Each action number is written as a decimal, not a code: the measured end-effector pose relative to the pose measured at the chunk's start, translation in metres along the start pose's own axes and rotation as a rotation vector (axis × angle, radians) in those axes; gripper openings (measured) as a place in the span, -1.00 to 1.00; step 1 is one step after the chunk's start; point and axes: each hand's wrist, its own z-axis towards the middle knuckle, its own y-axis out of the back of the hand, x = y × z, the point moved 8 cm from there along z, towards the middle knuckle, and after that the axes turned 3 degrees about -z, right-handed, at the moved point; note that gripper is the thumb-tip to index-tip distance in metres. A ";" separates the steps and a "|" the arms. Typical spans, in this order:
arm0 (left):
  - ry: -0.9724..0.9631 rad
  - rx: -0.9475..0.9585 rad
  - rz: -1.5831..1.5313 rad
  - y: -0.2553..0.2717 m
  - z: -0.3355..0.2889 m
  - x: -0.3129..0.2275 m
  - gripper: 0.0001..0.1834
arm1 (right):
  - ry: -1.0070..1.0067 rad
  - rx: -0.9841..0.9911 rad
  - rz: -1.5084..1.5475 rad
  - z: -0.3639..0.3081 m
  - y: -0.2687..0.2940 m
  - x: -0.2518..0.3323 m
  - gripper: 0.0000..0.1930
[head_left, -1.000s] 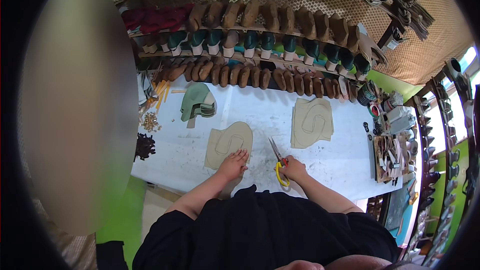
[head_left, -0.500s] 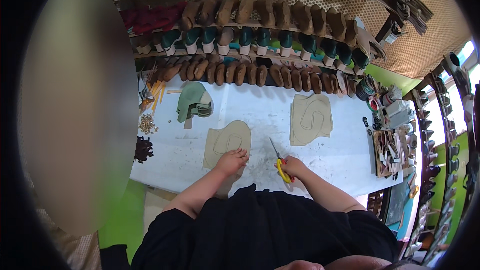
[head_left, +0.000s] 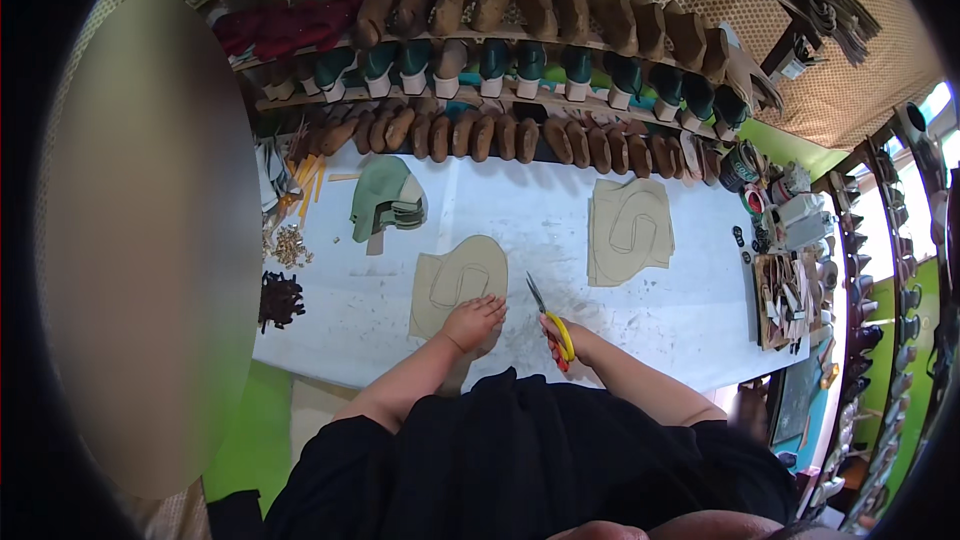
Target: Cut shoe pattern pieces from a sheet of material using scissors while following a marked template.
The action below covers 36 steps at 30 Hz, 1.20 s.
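A beige sheet with a curved outline and a looped shape drawn on it lies on the white table, close in front of me. My left hand rests flat on its near right edge, fingers stretched out. Just to the right, my right hand grips a pair of scissors with yellow and red handles. Their blades point away and slightly left, toward the sheet's right side but apart from it. Farther right lies a stack of similar beige sheets, the top one also marked with outlines.
Green cut pieces are stacked at the far left of the white table. Small gold-coloured parts and dark bits lie along its left side. Shoe lasts line shelves behind. A board with scraps sits at right.
My right hand has turned the scissors so their blades swing left, nearer the beige sheet. My left hand stays flat on the sheet. The whole view has shifted slightly.
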 end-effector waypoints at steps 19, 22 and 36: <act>0.328 -0.285 -0.485 0.035 0.014 0.008 -0.74 | 0.022 -0.059 0.097 0.021 -0.045 0.006 -0.22; 0.351 -0.253 -0.520 0.032 0.013 0.007 -0.74 | 0.041 -0.059 0.124 0.027 -0.046 0.007 -0.20; 0.343 -0.272 -0.512 0.033 0.018 0.007 -0.74 | 0.077 -0.148 0.128 0.027 -0.046 0.013 -0.42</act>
